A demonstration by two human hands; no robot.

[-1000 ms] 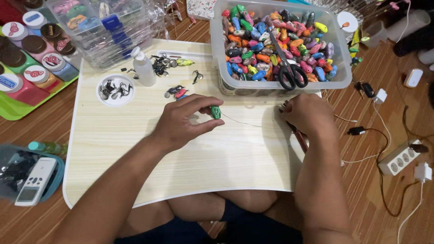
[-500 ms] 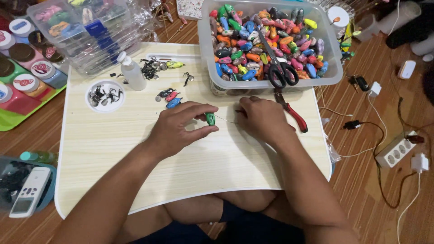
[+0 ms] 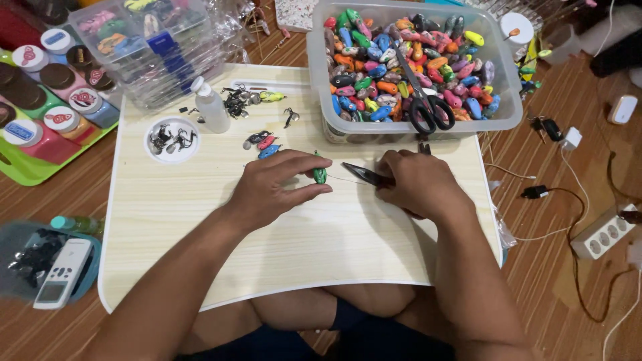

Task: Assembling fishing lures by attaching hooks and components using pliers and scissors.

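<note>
Here, mid-frame, my left hand (image 3: 271, 189) pinches a green lure (image 3: 320, 174); my right hand (image 3: 418, 184) grips pliers (image 3: 366, 175). Slipping jaws could nick fingers.

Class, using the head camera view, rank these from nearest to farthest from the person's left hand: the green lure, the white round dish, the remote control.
1. green lure: pinched in the left hand fingers, mid-table.
2. white round dish: up-left on the table.
3. remote control: far left, off the table, low in the view.

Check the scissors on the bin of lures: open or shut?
Shut. The scissors lie flat on the lures in the clear bin, blades together, handles side by side.
</note>
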